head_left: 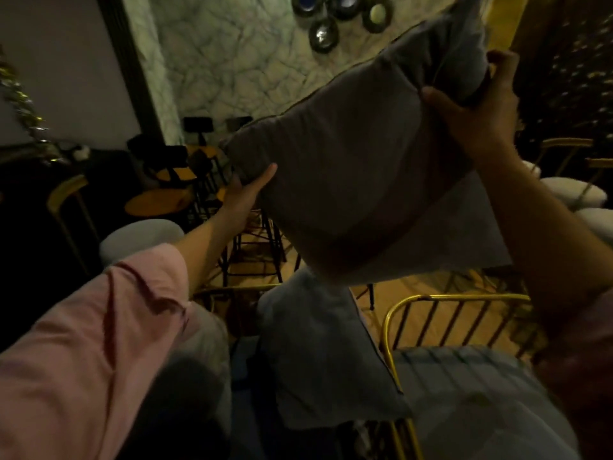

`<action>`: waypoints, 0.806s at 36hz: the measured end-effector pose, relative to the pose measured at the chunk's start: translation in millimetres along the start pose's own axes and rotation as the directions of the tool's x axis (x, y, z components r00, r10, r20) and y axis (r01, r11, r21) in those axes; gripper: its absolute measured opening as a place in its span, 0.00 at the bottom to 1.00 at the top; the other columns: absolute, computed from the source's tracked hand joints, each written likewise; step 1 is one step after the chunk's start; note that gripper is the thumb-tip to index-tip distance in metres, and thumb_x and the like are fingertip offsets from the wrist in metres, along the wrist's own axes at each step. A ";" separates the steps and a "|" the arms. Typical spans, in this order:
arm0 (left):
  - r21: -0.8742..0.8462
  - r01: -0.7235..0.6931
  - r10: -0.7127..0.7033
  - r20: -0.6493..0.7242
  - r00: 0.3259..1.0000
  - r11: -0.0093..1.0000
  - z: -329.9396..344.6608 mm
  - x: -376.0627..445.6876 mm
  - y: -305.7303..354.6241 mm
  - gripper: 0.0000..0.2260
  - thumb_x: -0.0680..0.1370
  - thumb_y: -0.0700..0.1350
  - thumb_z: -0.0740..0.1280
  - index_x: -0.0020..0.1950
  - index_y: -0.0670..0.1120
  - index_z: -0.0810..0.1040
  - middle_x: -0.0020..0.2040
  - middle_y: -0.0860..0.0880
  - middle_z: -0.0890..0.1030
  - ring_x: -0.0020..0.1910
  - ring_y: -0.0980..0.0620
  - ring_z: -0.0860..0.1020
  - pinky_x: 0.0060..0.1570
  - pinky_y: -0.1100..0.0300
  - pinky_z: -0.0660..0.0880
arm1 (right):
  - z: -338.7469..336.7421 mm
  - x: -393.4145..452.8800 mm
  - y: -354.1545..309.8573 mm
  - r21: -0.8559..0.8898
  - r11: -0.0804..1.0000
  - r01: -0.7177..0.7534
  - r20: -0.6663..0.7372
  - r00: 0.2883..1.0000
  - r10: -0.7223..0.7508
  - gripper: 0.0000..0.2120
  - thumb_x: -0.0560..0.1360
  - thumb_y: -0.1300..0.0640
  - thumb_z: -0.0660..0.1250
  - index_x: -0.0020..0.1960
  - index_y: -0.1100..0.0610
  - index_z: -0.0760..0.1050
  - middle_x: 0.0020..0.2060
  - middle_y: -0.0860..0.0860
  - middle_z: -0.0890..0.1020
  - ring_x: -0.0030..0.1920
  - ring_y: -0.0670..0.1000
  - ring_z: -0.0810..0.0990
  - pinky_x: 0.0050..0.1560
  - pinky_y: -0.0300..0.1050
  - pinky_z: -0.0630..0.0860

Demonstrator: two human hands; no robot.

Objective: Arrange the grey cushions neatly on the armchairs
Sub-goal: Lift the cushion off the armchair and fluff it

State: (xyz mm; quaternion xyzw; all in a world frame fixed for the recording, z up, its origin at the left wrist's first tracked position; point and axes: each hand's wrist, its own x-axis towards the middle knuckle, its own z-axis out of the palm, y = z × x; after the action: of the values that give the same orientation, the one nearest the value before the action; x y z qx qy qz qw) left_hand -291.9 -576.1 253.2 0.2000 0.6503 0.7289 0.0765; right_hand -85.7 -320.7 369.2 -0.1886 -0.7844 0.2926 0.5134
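Gripping grey cushion (361,167) | left hand (247,190) low corner | right hand (477,107) top

Matt grey cloth cushion (358,180); glossy gold metal armchair frame (431,298).

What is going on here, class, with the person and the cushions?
A person in a pink sleeve holds a grey cushion up in the air with both hands. The right hand pinches its upper corner; the left hand grips its left edge. Below it, a second cushion stands propped beside a gold-framed armchair. The raised cushion has not yet been set on any seat. The room is dim, with more chairs and small tables behind.
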 end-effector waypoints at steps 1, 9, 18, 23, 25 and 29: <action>-0.018 -0.010 0.010 -0.019 1.000 1.000 -10.9 0.7 4.4 0.34 0.70 0.57 0.74 0.73 0.52 0.67 0.67 0.55 0.75 0.63 0.55 0.75 0.67 0.54 0.71 | 5.4 3.1 -7.4 0.007 1.000 -0.009 0.006 1.000 0.009 0.42 0.68 0.37 0.72 0.72 0.57 0.61 0.67 0.52 0.76 0.63 0.47 0.75 0.54 0.36 0.69; 0.076 -0.038 0.055 -0.228 0.972 0.996 -104.7 5.7 26.2 0.45 0.67 0.62 0.75 0.77 0.52 0.56 0.72 0.50 0.69 0.68 0.48 0.70 0.66 0.53 0.68 | 86.2 -19.5 -17.6 0.150 0.963 -0.224 0.174 0.965 0.197 0.38 0.69 0.41 0.74 0.69 0.59 0.66 0.65 0.56 0.77 0.64 0.55 0.77 0.59 0.46 0.74; 0.259 0.231 -0.114 -0.399 0.910 0.938 -198.8 -19.3 -27.5 0.49 0.66 0.63 0.75 0.77 0.49 0.51 0.75 0.42 0.65 0.70 0.39 0.69 0.65 0.41 0.71 | 213.1 -117.4 23.4 0.108 0.847 -0.520 0.507 0.762 0.403 0.39 0.71 0.40 0.71 0.74 0.57 0.63 0.69 0.57 0.74 0.68 0.60 0.73 0.64 0.54 0.71; 0.256 0.334 -0.207 -0.419 0.884 0.907 -230.4 -33.8 -84.5 0.55 0.59 0.63 0.78 0.78 0.51 0.52 0.75 0.43 0.66 0.70 0.39 0.69 0.64 0.38 0.72 | 267.4 -158.4 61.4 -0.014 0.795 -0.606 0.626 0.615 0.480 0.44 0.64 0.31 0.70 0.73 0.53 0.66 0.65 0.57 0.77 0.64 0.62 0.76 0.63 0.61 0.74; 0.334 0.402 -0.265 -0.387 0.883 0.852 -232.1 -40.3 -108.9 0.56 0.57 0.64 0.78 0.77 0.53 0.52 0.76 0.44 0.63 0.73 0.39 0.66 0.66 0.37 0.69 | 277.2 -174.9 65.1 -0.065 0.825 -0.561 0.645 0.607 0.464 0.36 0.72 0.43 0.70 0.74 0.55 0.62 0.67 0.58 0.74 0.64 0.61 0.75 0.62 0.55 0.75; 0.625 0.423 -0.368 -0.225 0.902 0.657 -218.4 -73.3 -175.2 0.54 0.62 0.61 0.78 0.79 0.50 0.50 0.79 0.42 0.54 0.77 0.38 0.56 0.73 0.41 0.59 | 292.6 -219.2 77.3 -0.199 0.902 -0.383 0.830 0.424 0.364 0.34 0.75 0.49 0.70 0.75 0.57 0.61 0.69 0.55 0.69 0.67 0.58 0.71 0.60 0.40 0.76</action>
State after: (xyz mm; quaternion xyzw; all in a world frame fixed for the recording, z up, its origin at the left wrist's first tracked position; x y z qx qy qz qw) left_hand -336.8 -778.7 51.5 0.0390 0.8949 0.4245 0.1320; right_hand -265.9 -470.4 78.1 -0.1845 -0.8681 0.4607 -0.0132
